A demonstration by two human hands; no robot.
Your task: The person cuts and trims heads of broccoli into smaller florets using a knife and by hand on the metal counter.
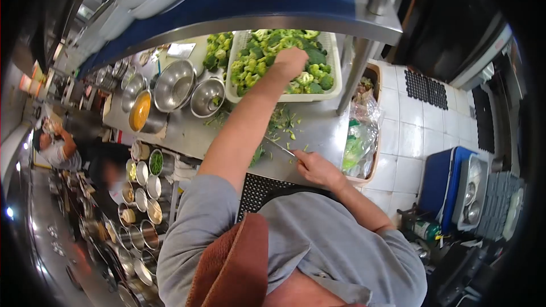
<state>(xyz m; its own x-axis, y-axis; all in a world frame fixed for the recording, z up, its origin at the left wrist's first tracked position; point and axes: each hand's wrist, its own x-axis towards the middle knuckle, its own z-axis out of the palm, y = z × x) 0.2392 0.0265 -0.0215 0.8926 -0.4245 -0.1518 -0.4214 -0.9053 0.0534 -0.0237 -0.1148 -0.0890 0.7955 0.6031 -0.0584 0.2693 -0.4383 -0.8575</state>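
My left hand (293,61) reaches into a white plastic crate (232,82) heaped with broccoli florets (256,62). Its fingers are curled down at a dark green broccoli piece (314,57), and the fingertips are partly hidden. My right hand (318,167) is closed around the handle of a knife (280,147), low over the steel counter (321,125) near its front edge. The blade points left and away from me. Leaf scraps and small green trimmings (281,122) lie around the blade, with a larger green piece (257,155) left of it.
Metal bowls (175,85) and an orange-filled container (140,111) stand on the left. A shelf (256,14) with white plates overhangs the crate; its post (355,74) stands right. Beside the counter is a bin (372,153) with plastic and greens. Another person (60,148) is far left.
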